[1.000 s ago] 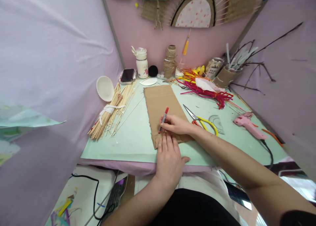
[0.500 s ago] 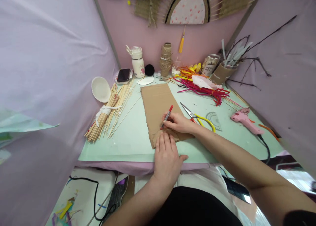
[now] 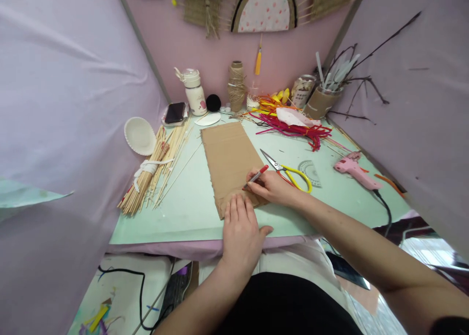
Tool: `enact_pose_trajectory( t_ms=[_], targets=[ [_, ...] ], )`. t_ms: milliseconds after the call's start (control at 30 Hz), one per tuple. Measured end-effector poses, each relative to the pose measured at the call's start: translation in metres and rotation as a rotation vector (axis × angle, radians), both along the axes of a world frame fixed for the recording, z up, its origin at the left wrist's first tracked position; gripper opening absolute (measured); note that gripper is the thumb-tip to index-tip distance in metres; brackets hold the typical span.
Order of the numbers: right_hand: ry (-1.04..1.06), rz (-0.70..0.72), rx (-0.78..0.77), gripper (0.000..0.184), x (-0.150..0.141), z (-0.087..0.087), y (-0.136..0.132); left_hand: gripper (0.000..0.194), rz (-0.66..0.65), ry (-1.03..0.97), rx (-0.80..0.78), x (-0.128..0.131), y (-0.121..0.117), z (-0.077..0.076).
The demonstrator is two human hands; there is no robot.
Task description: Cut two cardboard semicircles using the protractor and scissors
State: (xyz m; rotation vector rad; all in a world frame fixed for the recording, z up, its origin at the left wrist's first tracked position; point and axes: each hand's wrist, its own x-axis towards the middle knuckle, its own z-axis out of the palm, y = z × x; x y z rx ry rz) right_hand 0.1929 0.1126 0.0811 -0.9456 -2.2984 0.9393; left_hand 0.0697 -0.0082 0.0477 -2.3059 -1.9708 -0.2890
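A brown sheet of cardboard (image 3: 232,154) lies on the pale green table, its left edge ragged. My left hand (image 3: 240,227) rests flat on its near end, fingers stretched forward and thumb out to the right. Beneath those fingers is a cardboard piece with a curved edge, mostly covered. My right hand (image 3: 273,186) grips a red-and-grey marker (image 3: 261,174), tilted to the right, its tip down at the cardboard just beyond my left fingertips. Scissors (image 3: 282,168) with yellow and red handles lie partly open beyond my right hand, beside a clear protractor (image 3: 309,173).
Left of the cardboard lie a tied bundle of wooden sticks (image 3: 146,178) and a white paper bowl (image 3: 139,136). A bottle (image 3: 194,93), a phone (image 3: 175,113) and a twine spool (image 3: 236,86) line the back. Pipe cleaners (image 3: 293,125) and a pink glue gun (image 3: 357,173) are at right.
The marker in my right hand has moved right along the curved edge and leans further right. My left hand stays pressed on the cardboard. The whole view has shifted slightly.
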Motion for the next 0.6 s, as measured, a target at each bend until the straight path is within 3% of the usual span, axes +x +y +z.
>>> enact_pose_trajectory(
  t_ms=[600],
  targets=[
    [-0.003,-0.147,0.201,0.009,0.021,-0.021,-0.031,0.075,-0.018,0.064,0.044,0.0,0.001,0.005]
  ],
)
